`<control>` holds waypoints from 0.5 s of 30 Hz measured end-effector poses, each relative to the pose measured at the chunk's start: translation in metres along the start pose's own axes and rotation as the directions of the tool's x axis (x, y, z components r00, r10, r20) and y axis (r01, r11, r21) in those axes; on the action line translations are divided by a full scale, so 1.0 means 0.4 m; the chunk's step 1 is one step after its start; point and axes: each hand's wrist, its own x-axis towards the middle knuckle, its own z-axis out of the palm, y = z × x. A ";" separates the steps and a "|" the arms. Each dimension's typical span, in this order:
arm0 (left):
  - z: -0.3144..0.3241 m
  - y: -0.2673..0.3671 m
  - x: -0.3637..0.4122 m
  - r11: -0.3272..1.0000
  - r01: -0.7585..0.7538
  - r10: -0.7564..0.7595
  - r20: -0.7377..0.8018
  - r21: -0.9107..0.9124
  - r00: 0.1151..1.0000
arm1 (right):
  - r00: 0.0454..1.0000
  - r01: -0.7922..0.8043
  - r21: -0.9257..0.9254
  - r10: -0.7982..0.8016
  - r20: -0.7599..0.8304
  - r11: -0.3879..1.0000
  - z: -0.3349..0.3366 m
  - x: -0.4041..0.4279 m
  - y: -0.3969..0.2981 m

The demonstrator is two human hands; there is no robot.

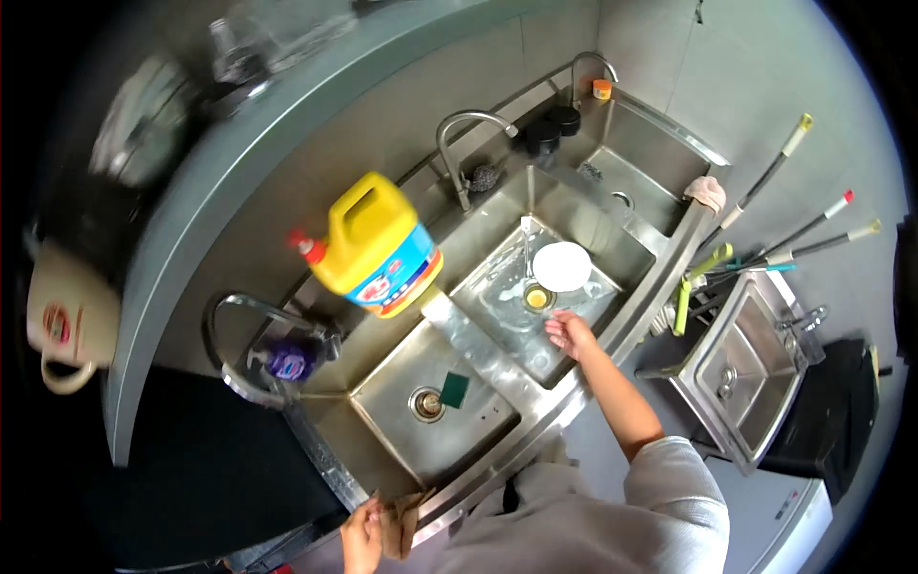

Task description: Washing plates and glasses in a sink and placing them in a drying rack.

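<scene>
My right hand (570,336) reaches over the middle steel sink basin (495,316), its fingers loosely spread and nothing visible in them. Just beyond the fingertips is a round white dish (563,266), close to the drain (538,297). Suds and water streaks cover the floor of that basin. At the lower edge of the view, my left hand (362,534) grips a crumpled brown cloth or paper (399,524) by the front left corner of the sink. A green scouring pad (454,389) lies beside the drain (427,405) of the left basin.
A yellow detergent jug (380,244) with a red cap stands behind the basins. Curved faucets (446,140) rise along the back. A purple pump bottle (290,361) is at left. Mop handles (764,176) lean at right near a small sink (742,359). A shelf (237,165) overhangs upper left.
</scene>
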 end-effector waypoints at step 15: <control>0.236 0.210 0.181 0.850 0.391 -0.479 0.213 0.353 0.851 | 0.866 0.038 0.484 0.213 -0.453 0.874 -0.195 0.673 0.065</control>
